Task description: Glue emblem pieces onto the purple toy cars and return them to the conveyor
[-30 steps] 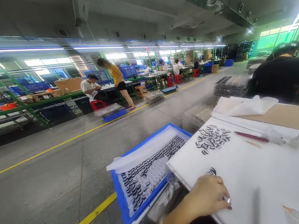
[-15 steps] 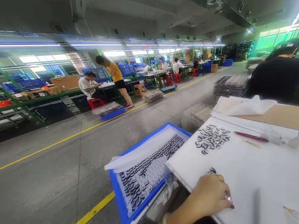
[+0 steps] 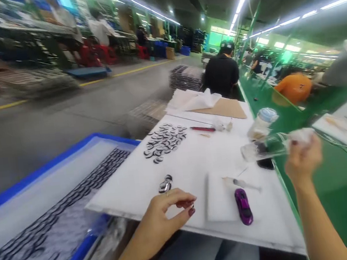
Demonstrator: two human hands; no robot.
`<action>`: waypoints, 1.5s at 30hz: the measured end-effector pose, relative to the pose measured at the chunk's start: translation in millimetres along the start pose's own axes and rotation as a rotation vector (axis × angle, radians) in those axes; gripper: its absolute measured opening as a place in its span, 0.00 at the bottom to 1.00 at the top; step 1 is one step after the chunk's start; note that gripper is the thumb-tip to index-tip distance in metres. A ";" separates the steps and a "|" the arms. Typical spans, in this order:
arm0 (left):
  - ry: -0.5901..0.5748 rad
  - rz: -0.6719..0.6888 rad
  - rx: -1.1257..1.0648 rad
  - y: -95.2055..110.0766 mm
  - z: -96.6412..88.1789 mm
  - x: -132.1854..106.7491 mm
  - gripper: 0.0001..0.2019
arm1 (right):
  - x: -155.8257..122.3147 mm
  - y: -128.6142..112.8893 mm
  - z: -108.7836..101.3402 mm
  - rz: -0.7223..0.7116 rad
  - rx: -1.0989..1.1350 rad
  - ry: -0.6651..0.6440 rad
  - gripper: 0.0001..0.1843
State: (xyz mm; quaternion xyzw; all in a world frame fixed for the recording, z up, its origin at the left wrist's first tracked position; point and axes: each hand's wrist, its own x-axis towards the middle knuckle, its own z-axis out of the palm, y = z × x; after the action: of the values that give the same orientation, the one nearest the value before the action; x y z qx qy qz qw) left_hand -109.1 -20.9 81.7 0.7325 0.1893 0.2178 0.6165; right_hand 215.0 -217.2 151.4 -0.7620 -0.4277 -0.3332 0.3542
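Note:
My left hand [image 3: 166, 213] is closed in a pinch over the near edge of the white tabletop, a small shiny piece showing at its fingertips. Just beyond it lie a couple of black-and-silver pieces [image 3: 166, 183]; a larger scatter of similar pieces [image 3: 165, 141] is farther up. At the right, my raised right hand [image 3: 305, 157] grips something white and crumpled, like a tissue [image 3: 301, 135], blurred by motion. A clear plastic thing [image 3: 250, 152] reaches left from it; whether I hold that too is unclear. A purple toy car [image 3: 244, 206] and a syringe-like tool [image 3: 244, 182] lie between my hands.
A blue tray [image 3: 100, 138] with rows of dark pieces stands at the left. On the table are a white block [image 3: 218, 204], a red pen [image 3: 203, 129], a phone [image 3: 265, 164] and a blue-lidded jar [image 3: 266, 116]. A person in black [image 3: 221, 73] sits ahead.
My view has swung right, bringing the toy car, the jar and my right hand with the white material into sight. My left hand has lifted from the tabletop.

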 end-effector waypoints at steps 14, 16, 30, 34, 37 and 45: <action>-0.257 -0.235 -1.133 11.1 106.0 27.9 0.15 | -0.9 -55.9 -16.5 0.414 0.704 0.247 0.18; -0.274 -0.243 -1.146 8.0 104.4 27.7 0.15 | -29.9 -76.0 -32.8 0.408 0.800 0.229 0.13; -0.266 -0.240 -0.963 8.4 103.9 21.5 0.11 | -88.9 -130.4 -22.5 -0.257 0.320 -0.220 0.08; -0.250 -0.244 -0.976 9.2 105.0 20.7 0.12 | -84.5 -127.2 -36.8 -0.324 0.266 -0.308 0.07; -0.254 -0.254 -0.978 9.4 105.5 20.6 0.13 | -83.5 -124.9 -38.6 -0.288 0.232 -0.293 0.07; -0.184 -0.322 -0.911 10.1 105.3 18.9 0.15 | -84.0 -137.2 -45.8 -0.340 0.209 -0.416 0.10</action>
State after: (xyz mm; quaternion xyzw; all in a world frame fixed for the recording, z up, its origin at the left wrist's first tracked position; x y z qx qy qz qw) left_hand -35.1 -98.7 78.0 0.3661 0.1304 0.1147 0.9142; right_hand 49.3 -237.3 142.4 -0.6906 -0.6449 -0.1786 0.2744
